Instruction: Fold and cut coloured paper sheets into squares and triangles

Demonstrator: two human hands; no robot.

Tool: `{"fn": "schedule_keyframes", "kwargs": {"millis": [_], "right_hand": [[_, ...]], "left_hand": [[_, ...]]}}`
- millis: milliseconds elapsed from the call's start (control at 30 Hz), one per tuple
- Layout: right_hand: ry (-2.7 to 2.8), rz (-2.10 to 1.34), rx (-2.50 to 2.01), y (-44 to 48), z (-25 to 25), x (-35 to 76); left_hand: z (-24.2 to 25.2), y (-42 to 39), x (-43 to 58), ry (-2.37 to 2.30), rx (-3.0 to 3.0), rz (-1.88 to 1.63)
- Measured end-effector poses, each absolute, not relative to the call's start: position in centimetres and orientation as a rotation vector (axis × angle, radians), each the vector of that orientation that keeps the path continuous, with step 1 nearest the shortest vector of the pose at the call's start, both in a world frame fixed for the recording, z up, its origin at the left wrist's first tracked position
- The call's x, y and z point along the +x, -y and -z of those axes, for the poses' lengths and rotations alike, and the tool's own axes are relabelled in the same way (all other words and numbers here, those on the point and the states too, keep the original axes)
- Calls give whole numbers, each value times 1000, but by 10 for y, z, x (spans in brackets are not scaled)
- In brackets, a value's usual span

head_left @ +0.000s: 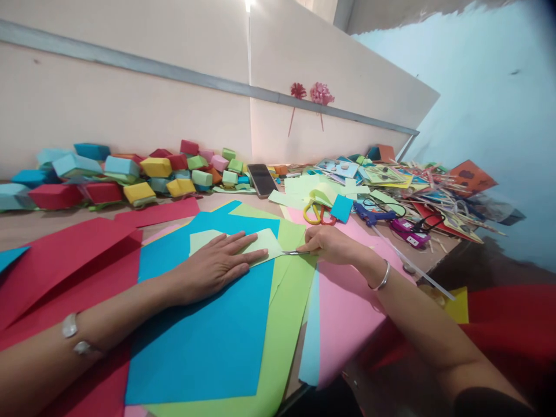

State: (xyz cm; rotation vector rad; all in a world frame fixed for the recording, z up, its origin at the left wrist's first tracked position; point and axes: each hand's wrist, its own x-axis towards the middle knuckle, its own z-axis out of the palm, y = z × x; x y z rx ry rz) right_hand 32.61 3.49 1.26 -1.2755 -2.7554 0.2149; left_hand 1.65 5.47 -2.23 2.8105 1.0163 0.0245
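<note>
Left hand [215, 262] (spread flat) rests on pale-green paper [267, 242]; right hand [329, 243] pinches a metal tool [296, 252].

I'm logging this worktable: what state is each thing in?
Left hand: spread flat on pale green paper
Right hand: closed on metal tool
Pale green paper: flat, partly covered
Blue sheet: flat, partly covered
Phone: screen dark
Blue glue gun: lying down
Paper boxes: folded, piled
</note>
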Motion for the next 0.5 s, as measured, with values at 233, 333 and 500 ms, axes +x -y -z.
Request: {"fn": "schedule_keyframes", "kwargs": {"millis": [233, 333, 500], "right_hand": [[2723, -216, -1219, -31, -10, 324], [2729, -190, -1202, -28, -9, 319], [2774, -144, -1143, -23, -10, 318]], "left_hand": [[15, -51, 15, -989, 2777, 18], [14, -50, 15, -979, 2782, 23], [12, -48, 16, -1005, 2765, 37]]}}
